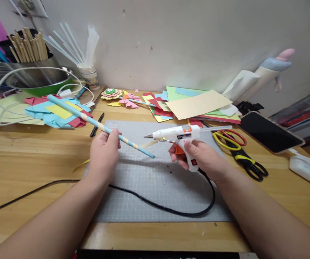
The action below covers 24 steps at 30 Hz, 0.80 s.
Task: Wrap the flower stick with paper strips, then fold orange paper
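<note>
a striped paper stick (129, 142) is pinched by the left hand (105, 153); a glue gun (172, 133) is gripped by the right hand (203, 154), pointed toward the left. the loose cream strip (150, 144) between the 2 hands is probably best glued thinly, nozzle (148, 136) kept off skin.

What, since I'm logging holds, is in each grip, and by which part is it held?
The left grip holds the striped stick near its middle; the right grip holds the glue gun by its handle, fingers at the orange trigger.
</note>
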Tool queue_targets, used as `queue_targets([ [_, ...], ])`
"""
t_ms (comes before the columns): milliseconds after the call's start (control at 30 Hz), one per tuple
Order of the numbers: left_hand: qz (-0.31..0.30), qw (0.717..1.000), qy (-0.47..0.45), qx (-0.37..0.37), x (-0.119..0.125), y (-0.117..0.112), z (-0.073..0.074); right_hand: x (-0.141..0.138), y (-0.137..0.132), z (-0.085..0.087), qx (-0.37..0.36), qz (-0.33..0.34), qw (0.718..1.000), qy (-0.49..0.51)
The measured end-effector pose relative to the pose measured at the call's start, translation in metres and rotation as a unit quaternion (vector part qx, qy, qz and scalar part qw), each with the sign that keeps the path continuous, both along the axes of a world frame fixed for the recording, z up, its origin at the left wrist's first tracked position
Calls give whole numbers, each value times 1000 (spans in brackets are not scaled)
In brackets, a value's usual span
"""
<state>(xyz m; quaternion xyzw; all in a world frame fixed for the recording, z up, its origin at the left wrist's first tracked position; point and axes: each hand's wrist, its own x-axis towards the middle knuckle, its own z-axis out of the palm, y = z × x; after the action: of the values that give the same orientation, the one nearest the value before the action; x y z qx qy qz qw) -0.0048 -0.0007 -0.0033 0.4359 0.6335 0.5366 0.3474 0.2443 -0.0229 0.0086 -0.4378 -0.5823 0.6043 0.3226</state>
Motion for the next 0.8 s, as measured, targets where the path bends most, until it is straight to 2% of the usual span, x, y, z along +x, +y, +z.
queue_targets([
  [167,13,1000,-19,6,0,-1,3,0,0,3,5,-21,994,-104],
  [800,7,999,-54,1,1,0,1,-7,-1,-2,6,5,996,-87],
])
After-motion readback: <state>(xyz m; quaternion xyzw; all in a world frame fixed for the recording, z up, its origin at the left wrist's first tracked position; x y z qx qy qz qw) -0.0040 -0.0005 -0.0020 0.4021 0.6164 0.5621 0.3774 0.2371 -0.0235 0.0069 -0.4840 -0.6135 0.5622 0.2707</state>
